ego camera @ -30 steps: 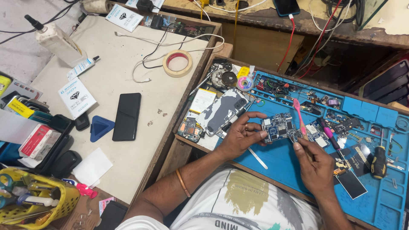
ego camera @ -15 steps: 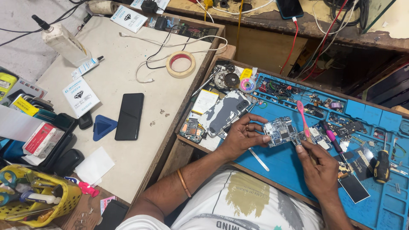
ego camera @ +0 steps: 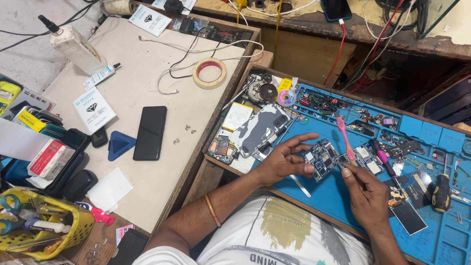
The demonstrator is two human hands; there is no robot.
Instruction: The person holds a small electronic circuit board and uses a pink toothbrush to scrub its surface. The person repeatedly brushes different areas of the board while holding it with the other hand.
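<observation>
Center-right of frame: left hand [ego camera: 282, 162] pinches circuit board [ego camera: 321, 159] over blue mat [ego camera: 338, 196]. Right hand [ego camera: 365, 194] fingers closed around pink toothbrush [ego camera: 345, 140], bristles on board's right edge.

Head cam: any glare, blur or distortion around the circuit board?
Head view: even, soft light, no glare on the circuit board; left hand and right hand sharp, no motion blur; pink toothbrush crisp; mild wide-angle bowing at the blue mat edges; dark shadow under the rear bench.

Bare blue mat [ego camera: 338, 196] between hands, parts [ego camera: 363, 118] crowding beyond
</observation>
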